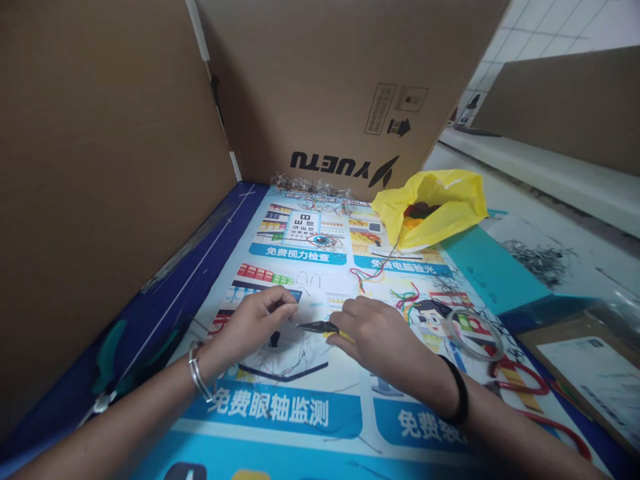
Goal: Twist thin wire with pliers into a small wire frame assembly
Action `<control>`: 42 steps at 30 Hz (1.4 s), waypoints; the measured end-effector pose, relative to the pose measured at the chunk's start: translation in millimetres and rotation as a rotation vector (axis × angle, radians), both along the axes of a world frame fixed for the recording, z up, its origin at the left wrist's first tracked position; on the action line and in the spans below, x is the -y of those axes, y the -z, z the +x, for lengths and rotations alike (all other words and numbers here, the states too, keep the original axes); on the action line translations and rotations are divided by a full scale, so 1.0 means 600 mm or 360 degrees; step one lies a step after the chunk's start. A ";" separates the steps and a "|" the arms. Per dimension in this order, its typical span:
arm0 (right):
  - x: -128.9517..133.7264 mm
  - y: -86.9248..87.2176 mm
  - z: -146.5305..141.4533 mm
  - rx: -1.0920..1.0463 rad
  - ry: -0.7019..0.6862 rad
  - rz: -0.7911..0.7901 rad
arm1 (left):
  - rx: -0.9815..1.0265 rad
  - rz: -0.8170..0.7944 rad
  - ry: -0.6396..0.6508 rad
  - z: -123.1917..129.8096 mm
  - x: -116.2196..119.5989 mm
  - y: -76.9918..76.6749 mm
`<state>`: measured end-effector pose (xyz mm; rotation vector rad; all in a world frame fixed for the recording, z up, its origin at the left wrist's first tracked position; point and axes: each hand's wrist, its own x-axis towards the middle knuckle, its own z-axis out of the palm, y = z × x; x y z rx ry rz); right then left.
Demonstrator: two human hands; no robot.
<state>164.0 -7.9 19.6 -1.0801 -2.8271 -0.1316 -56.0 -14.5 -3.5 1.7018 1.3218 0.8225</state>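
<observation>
My right hand [367, 331] is closed round the yellow handles of small pliers [320, 327], whose dark pointed jaws face left. Just left of the jaw tips is my left hand [267, 317], its thumb and forefinger pinched together; what they hold, if anything, is too small to make out. Thin wires [295, 360] lie on the printed poster [345, 400] below both hands. Red and green cords [367, 273] rest beyond my right hand, with a clear ring-shaped roll [477, 333] to its right.
Cardboard walls [320, 87] rise behind and at left. A yellow bag [445, 210] stands open at the back right, near a wire pile [537, 260]. Green-handled pliers [110, 357] lie left; red-handled scissors [520, 377] lie right.
</observation>
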 end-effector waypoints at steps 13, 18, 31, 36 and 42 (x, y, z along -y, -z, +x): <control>0.003 -0.005 -0.005 0.0015 0.0007 0.0002 | -0.0181 0.0153 0.0073 0.000 0.002 0.002; 0.008 -0.003 -0.008 0.0000 0.0017 0.0056 | -0.0171 0.0155 0.0080 0.001 0.003 0.002; 0.011 -0.008 -0.007 -0.0004 0.0036 -0.0011 | -0.0069 0.0108 0.0116 0.001 0.001 0.004; 0.012 -0.013 -0.006 0.0001 0.0035 -0.0066 | -0.0058 0.0112 0.0114 0.002 0.001 0.002; 0.009 -0.011 0.002 -0.0042 0.0045 -0.0124 | -0.0039 0.0142 0.0083 0.000 0.001 -0.003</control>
